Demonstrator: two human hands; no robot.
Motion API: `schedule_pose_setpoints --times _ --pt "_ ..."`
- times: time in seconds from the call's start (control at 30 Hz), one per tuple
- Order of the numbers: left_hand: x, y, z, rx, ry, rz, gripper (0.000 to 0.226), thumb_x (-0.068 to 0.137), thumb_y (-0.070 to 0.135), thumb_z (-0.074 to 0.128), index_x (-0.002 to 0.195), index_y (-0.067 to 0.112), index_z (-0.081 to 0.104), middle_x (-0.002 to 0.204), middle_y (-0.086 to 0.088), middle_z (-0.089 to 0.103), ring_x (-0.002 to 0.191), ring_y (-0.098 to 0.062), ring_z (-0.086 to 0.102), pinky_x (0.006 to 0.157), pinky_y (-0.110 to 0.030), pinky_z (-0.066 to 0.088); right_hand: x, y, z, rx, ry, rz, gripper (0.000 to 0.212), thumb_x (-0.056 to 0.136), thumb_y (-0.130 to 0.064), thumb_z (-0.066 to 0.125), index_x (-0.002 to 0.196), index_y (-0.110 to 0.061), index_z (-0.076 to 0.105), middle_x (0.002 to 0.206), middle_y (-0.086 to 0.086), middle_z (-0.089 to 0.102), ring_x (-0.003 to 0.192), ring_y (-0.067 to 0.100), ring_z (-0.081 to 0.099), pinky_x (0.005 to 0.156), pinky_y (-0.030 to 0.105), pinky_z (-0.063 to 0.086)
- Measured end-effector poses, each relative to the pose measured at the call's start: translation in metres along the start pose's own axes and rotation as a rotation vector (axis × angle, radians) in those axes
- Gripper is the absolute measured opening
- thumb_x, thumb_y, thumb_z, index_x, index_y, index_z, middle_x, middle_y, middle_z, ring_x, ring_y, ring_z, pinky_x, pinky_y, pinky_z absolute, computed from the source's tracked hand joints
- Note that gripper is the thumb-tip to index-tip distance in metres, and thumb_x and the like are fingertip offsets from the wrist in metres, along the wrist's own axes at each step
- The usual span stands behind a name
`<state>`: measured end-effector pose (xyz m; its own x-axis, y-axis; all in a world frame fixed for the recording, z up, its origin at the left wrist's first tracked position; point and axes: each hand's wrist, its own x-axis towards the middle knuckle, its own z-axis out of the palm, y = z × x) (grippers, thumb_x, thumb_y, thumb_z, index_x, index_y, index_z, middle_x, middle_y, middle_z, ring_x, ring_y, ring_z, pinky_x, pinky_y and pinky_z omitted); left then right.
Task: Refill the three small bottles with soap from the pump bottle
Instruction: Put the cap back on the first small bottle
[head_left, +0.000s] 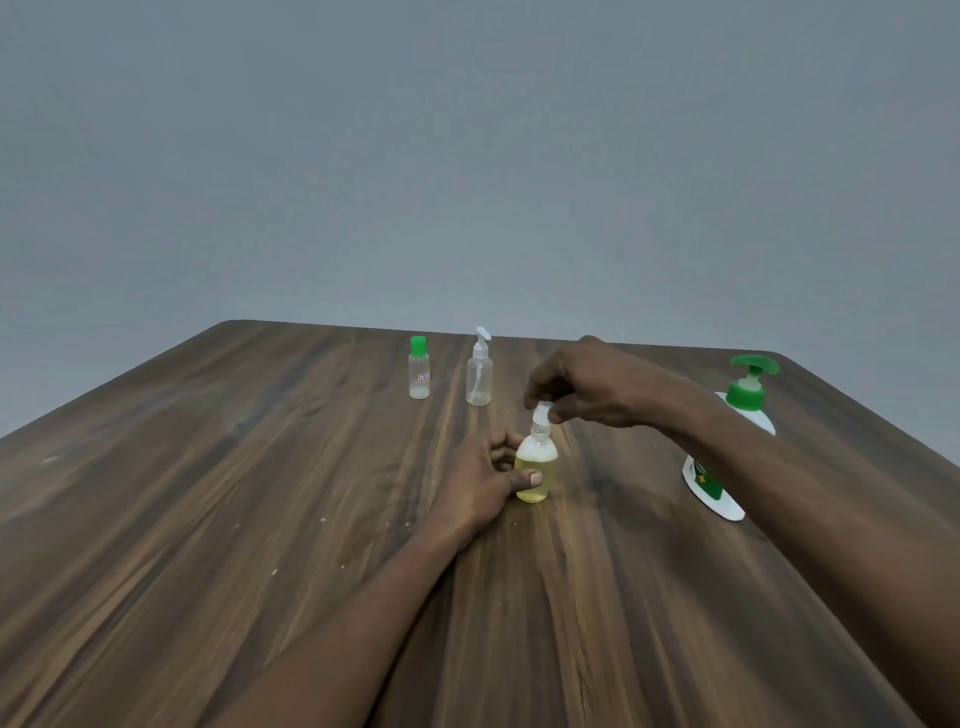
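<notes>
Two bare forearms reach in from the near edge over the dark wooden table (249, 493). At the table's middle the left hand (480, 478) grips the body of a small round bottle (537, 462), which stands upright and holds pale yellow soap. The thumb lies across the bottle's front. From above, the right hand (587, 387) pinches the bottle's white spray cap (542, 411). Farther back stand a clear spray bottle (479, 379) and, to its left, a green-capped bottle (419, 374). The white pump bottle (746, 392) stands at the right, partly hidden by the right forearm.
</notes>
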<state>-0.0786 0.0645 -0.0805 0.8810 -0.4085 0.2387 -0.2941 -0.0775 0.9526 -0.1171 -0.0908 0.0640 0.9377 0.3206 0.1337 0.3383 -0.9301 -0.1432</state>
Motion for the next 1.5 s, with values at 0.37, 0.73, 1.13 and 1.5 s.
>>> schedule_pose_setpoints --times 0.37,0.73,1.13,1.5 --pt "-0.002 0.004 0.000 -0.043 -0.004 0.010 0.034 0.080 -0.007 0.077 0.112 -0.002 0.067 0.104 -0.019 0.076 0.088 -0.020 0.071 0.081 -0.030 0.057 0.009 -0.011 0.009 -0.063 -0.090 0.086 0.019 0.088 -0.024 0.073 0.082 -0.006 0.072 0.065 0.007 0.071 0.054 0.017 0.066 0.055 0.027 0.052" --pt "-0.004 0.005 0.000 -0.037 0.001 0.009 0.032 0.081 -0.009 0.076 0.111 -0.002 0.067 0.104 -0.019 0.076 0.101 -0.036 0.072 0.092 -0.044 0.056 0.002 -0.014 0.014 -0.132 -0.195 0.076 0.021 0.092 -0.015 0.064 0.113 -0.010 0.065 0.092 0.004 0.068 0.072 0.015 0.060 0.065 0.027 0.047" --pt "-0.003 0.007 0.007 -0.020 0.002 0.001 0.027 0.080 -0.009 0.076 0.105 -0.003 0.066 0.100 -0.023 0.075 0.083 -0.023 0.070 0.079 -0.035 0.057 0.002 -0.012 0.008 -0.076 -0.169 0.121 0.017 0.091 -0.015 0.068 0.105 -0.005 0.067 0.070 0.005 0.067 0.064 0.023 0.069 0.061 0.032 0.053" --pt "-0.007 0.009 0.007 -0.051 0.010 -0.013 0.030 0.080 -0.010 0.075 0.108 -0.007 0.065 0.102 -0.027 0.074 0.086 -0.027 0.070 0.084 -0.042 0.057 -0.009 -0.013 0.022 -0.039 0.004 0.114 0.020 0.092 -0.018 0.067 0.108 -0.007 0.069 0.084 -0.004 0.060 0.076 0.013 0.055 0.068 0.022 0.039"
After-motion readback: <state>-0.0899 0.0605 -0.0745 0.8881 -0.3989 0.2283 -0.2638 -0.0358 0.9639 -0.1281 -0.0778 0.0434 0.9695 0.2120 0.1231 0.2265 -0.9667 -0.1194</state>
